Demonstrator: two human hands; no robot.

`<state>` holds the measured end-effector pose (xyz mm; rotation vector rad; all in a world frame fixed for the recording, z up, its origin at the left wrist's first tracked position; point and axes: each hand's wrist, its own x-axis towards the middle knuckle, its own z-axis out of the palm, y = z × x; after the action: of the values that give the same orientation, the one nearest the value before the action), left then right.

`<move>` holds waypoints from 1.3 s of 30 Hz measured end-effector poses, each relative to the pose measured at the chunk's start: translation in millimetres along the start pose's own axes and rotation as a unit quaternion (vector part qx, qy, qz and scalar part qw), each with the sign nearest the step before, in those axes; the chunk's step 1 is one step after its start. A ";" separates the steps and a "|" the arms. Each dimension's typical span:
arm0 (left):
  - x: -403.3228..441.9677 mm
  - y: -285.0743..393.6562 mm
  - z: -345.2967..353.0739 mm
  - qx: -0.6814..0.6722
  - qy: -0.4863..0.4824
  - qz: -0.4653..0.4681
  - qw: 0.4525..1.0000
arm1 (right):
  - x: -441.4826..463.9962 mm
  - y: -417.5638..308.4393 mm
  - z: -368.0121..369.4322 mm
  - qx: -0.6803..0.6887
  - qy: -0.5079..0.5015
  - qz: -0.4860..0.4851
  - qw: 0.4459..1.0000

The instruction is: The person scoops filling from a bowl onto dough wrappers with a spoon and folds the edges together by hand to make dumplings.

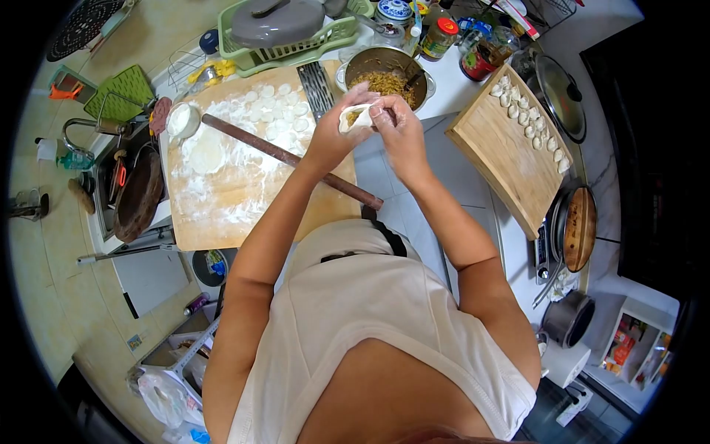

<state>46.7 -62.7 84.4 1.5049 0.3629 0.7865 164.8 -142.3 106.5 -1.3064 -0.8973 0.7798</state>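
Note:
In front of the filling pot, my left hand (336, 136) cradles a half-folded dumpling (356, 118), with brown-yellow filling showing in its opening. The fingers of my right hand (400, 130) pinch the wrapper's right edge. Behind them, the pot (342, 75) holds chopped filling (381, 83) and a dark-handled utensil. Left of my hands, round dough wrappers (275, 107) lie on a floured wooden board (194, 229). A long rolling pin (255, 143) crosses that board diagonally, its near end jutting past the edge. Finished dumplings (523, 117) sit in rows on a second wooden board (494, 144) at right.
A flour bowl (183, 120) and a cleaver (316, 90) rest on the floured board. Behind it stands a green dish rack (296, 50); jars (440, 38) crowd the counter's back. The sink (111, 177) is at left, and a lidded pan (578, 228) at right.

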 end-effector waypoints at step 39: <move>-7.6 37.8 22.4 -0.484 0.041 -0.115 0.867 | -14.7 -1.9 20.7 -0.215 -0.055 -0.196 0.955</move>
<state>47.3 -88.6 120.6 0.4703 0.1518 0.6798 139.7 -146.0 107.6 -1.4016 -1.4219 0.3535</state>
